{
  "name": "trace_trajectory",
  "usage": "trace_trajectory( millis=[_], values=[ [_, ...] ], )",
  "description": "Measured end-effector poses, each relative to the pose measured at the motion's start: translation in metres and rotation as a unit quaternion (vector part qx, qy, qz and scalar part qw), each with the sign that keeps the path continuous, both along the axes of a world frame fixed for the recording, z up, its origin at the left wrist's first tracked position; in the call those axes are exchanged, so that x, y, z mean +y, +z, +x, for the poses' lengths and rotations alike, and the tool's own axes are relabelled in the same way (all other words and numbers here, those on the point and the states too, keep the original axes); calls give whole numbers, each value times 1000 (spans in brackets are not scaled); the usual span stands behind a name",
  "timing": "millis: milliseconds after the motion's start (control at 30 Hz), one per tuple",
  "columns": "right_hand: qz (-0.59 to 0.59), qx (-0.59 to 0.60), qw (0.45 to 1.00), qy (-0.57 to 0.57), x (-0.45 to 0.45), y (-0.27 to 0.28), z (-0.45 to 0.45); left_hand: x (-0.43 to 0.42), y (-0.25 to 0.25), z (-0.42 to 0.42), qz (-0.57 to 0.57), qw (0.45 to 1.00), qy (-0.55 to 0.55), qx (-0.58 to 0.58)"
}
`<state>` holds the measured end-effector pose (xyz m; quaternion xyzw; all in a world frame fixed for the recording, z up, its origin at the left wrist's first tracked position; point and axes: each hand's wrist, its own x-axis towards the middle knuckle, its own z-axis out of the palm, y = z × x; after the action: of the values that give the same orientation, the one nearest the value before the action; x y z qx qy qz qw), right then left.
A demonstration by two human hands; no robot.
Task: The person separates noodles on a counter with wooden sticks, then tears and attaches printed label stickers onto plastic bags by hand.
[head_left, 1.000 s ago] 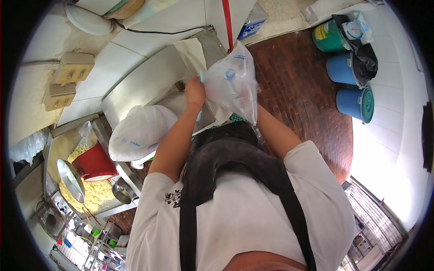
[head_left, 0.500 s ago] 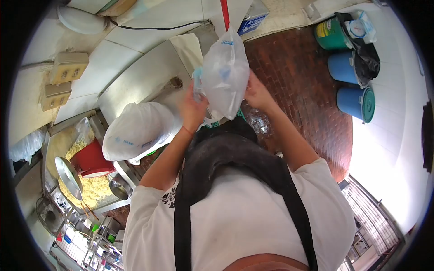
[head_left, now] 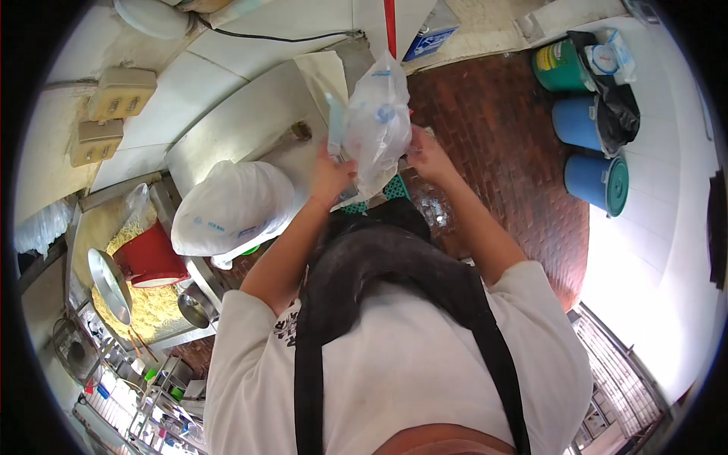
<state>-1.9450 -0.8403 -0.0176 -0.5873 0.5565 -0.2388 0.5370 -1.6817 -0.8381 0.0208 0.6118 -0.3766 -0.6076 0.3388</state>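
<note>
A translucent white plastic bag [head_left: 377, 125] with small blue print hangs upright between my hands, with a blue spot showing on or through its middle. My left hand [head_left: 332, 176] is closed at the bag's lower left edge, its fingers partly hidden. Just above that hand stands a pale-blue translucent strip [head_left: 334, 125]; whether it belongs to the bag I cannot tell. On the opposite edge, my right hand [head_left: 429, 157] grips the bag's side with bent fingers. A large, full white plastic bag [head_left: 231, 208] rests on the left, near my left forearm.
Left of me, a tray of yellow noodle-like strips [head_left: 155, 318] holds a red tub [head_left: 152, 258] and metal bowls [head_left: 110, 287]. A steel counter [head_left: 243, 129] lies ahead. Blue bins [head_left: 588, 182] and a green bin [head_left: 560, 67] line the right wall beside the brick floor [head_left: 500, 152].
The bag between my hands has become more crumpled and slimmer, and its blue spot shows more clearly. My left hand has shifted slightly right and my right hand slightly down.
</note>
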Motion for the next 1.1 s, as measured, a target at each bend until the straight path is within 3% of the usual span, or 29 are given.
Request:
trace_trajectory(
  millis=[100,200,300,400,500,633,700,800,900,1000,1100],
  values=[
    [-29,-61,997,-46,2,64,3,3,23,17,-110,985,108,73],
    [-54,-137,989,-26,-5,81,28,-23,51,12,-203,979,-19,-7],
    [-156,-17,988,2,-12,69,50,-35,20,0,-149,981,-122,-18],
    [-106,-107,989,-9,-17,37,47,-22,-13,-10,-201,976,-79,-31],
    [-144,-113,983,-13,-17,14,46,-9,-26,-24,-277,957,-14,-88],
    [-90,-41,994,54,-34,6,29,3,-15,-32,-76,996,38,25],
    [-76,56,990,108,-43,2,13,7,-33,-32,-44,993,65,89],
    [-46,59,983,166,-60,11,8,12,-24,-28,34,982,69,170],
    [-44,42,975,215,-72,21,4,14,-32,-16,25,972,70,222],
    [-75,31,984,161,-65,31,3,18,-21,5,14,976,42,214],
    [-84,-17,996,22,-40,7,-13,25,-22,21,-45,988,51,136]
  ],
)
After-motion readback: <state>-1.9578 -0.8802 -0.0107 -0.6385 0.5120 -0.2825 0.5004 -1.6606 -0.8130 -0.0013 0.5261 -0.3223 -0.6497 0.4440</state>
